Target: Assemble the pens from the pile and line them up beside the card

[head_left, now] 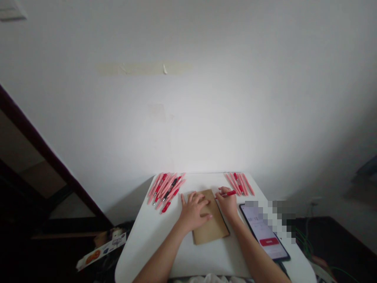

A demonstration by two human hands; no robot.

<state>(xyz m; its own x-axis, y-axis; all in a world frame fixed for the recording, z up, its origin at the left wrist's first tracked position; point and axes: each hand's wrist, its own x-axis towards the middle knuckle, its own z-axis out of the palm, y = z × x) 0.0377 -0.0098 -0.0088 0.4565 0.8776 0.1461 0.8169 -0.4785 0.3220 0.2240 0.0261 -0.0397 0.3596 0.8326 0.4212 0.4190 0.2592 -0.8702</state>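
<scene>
My left hand (194,211) lies flat with fingers spread on a brown notebook (211,228), which looks like kraft paper and rests slightly turned on the white table. In my right hand (227,203) is a red pen (229,193), gripped as for writing beside the notebook's upper right edge. Its tip is too small to make out. Left of the notebook lies a loose pile of pink, red and black pens (166,188). A smaller group of pink and red pens (240,184) sits behind my right hand.
A phone (266,236) with a lit screen lies by my right forearm, part of it pixelated. The white table (147,243) meets a pale wall (206,118) at its far edge. Green cables (306,241) hang past the right side, and dark clutter lies low on the left.
</scene>
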